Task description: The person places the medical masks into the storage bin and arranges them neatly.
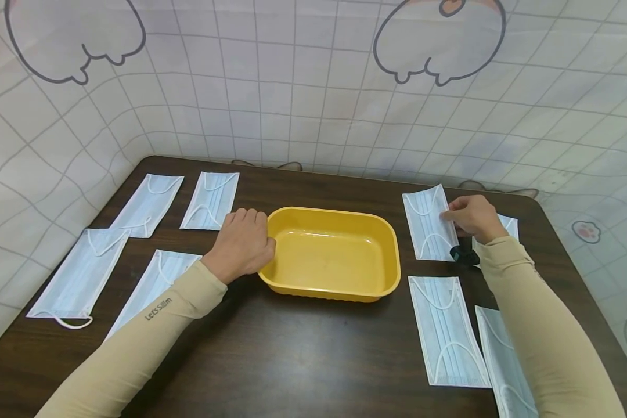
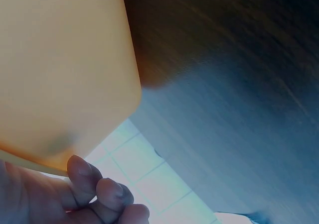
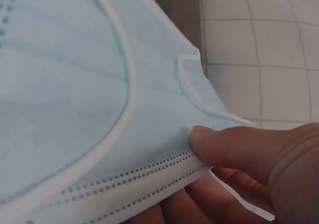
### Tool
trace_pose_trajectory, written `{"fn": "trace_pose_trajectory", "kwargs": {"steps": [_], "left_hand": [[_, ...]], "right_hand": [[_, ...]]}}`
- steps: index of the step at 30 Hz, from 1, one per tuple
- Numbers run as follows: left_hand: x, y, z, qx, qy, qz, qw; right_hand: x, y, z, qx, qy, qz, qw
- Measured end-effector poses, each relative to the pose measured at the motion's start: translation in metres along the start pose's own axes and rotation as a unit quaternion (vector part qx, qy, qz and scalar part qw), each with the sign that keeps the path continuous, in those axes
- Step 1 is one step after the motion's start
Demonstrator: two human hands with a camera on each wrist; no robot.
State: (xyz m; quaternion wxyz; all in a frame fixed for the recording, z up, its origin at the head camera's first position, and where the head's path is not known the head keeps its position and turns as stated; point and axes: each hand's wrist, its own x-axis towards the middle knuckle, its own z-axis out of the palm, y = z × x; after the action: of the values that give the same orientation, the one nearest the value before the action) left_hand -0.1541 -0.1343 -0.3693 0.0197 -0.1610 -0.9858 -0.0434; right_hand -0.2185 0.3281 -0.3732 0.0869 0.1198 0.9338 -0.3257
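My left hand (image 1: 244,244) grips the left rim of a yellow plastic basin (image 1: 334,258), its fingers curled at the edge; the basin's floor is bare. In the left wrist view, curled fingertips (image 2: 83,173) show right at the rim, beside the basin's pale outer wall (image 2: 65,64). To the right of the basin, my right hand (image 1: 472,216) pinches a light blue face mask (image 1: 427,223) by its right edge. The right wrist view shows the thumb (image 3: 224,143) on top of the mask (image 3: 60,89) and fingers beneath it, with the white ear loops lying across it.
Several more masks lie left of the basin, one mask (image 1: 211,197) near the back edge. On the right are a near mask (image 1: 446,331), another mask (image 1: 501,354) partly under my forearm, and one mask (image 1: 509,226) behind my wrist. A white grid-patterned cloth (image 1: 313,87) hangs behind the dark table (image 1: 292,354).
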Motion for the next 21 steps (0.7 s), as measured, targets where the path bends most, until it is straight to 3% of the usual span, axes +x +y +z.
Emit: {"fn": "trace_pose_trajectory", "kwargs": {"steps": [10,21], "left_hand": [[0.001,-0.001,0.003,-0.003,0.002,-0.001,1.0],[0.0,-0.001,0.002,-0.009,0.004,0.002,1.0]], "right_hand": [[-0.009,-0.003,-0.01,0.059,-0.052,-0.015,0.9968],[-0.018,0.003,-0.018,0.092,-0.082,-0.054,0.9909]]}}
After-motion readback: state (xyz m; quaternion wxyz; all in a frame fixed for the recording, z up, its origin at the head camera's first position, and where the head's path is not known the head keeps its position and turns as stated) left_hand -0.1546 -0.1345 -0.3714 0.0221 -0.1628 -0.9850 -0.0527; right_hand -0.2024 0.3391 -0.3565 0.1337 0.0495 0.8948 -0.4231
